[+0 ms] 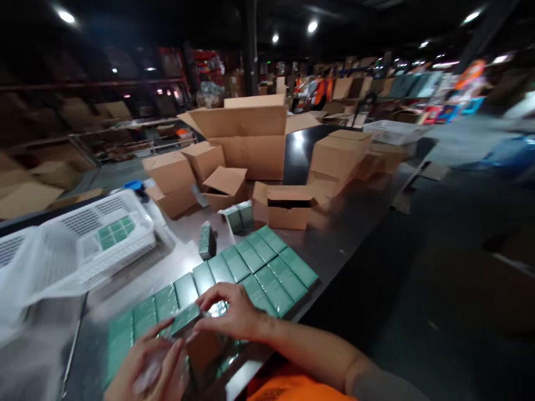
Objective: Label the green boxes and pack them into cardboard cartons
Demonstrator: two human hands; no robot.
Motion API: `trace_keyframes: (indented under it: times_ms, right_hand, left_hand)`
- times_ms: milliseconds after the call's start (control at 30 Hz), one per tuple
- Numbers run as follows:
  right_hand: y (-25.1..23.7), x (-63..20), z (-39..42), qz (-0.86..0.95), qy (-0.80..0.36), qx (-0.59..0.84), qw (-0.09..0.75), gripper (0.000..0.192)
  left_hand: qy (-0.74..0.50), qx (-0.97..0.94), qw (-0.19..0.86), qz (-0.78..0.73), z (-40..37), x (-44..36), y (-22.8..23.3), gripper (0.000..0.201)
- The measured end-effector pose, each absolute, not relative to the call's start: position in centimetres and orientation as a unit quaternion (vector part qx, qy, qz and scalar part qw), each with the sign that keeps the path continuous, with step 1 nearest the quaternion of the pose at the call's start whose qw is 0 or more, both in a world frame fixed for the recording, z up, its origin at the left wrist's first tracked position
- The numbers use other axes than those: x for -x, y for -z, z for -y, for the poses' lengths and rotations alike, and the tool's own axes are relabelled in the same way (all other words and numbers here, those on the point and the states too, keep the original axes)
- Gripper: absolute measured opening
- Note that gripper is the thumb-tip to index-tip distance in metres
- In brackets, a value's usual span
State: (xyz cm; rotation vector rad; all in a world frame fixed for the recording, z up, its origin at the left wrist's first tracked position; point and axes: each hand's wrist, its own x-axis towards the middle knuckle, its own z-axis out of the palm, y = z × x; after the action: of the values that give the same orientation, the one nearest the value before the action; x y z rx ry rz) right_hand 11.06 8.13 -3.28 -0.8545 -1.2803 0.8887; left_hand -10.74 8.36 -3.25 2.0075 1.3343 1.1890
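Low at the front of the table, a small green box (186, 319) is held between my two hands. My left hand (156, 362) is closed at its near left side, with a finger along its edge and some crumpled clear plastic (147, 374) by the palm. My right hand (234, 312) curves round its right end, thumb and forefinger pinched in; shiny clear film (218, 308) shows between them. Behind and beneath my hands, rows of green boxes (251, 253) lie flat, side by side. A brown carton surface (204, 351) shows just below my right hand, partly hidden.
A white plastic basket (121, 262) with green boxes inside stands at left. One upright green box (205, 242) and a wrapped green bundle (240, 217) sit behind the rows. Open cartons (289, 214) and a large open carton (251, 142) stand farther back. People in orange are far off.
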Motion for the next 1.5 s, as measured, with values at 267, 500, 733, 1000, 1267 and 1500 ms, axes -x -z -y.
trace_keyframes:
  times_ms: [267, 500, 733, 1000, 1267, 1500]
  right_hand:
    - [3.4, -11.6, -7.5, 0.494, -0.518, 0.436, 0.546, 0.043]
    - [3.4, -11.1, -7.0, 0.491, -0.505, 0.41, 0.58, 0.046]
    - [3.2, -11.4, -6.9, 0.544, -0.435, 0.357, 0.622, 0.049]
    - [4.1, -12.2, -7.2, 0.574, -0.486, 0.373, 0.544, 0.058]
    - [4.2, -12.3, -7.4, 0.605, -0.457, 0.377, 0.532, 0.045]
    - [4.7, -12.3, -6.6, 0.634, -0.401, 0.391, 0.533, 0.048]
  left_hand:
    - [-0.444, -0.661, 0.336, -0.504, -6.4, 7.0, 1.5, 0.023]
    - [-0.485, -0.723, 0.253, -0.422, -6.0, 6.0, 0.9, 0.021]
    - [-0.492, -0.771, 0.174, -0.366, -6.5, 6.3, -0.3, 0.038]
    - [-0.448, -0.684, 0.329, -0.473, -6.7, 6.9, 1.6, 0.05]
    - [-0.393, -0.667, 0.409, -0.483, -6.8, 6.6, 1.1, 0.046]
    - [-0.379, -0.669, 0.419, -0.483, -7.0, 6.5, 1.2, 0.045]
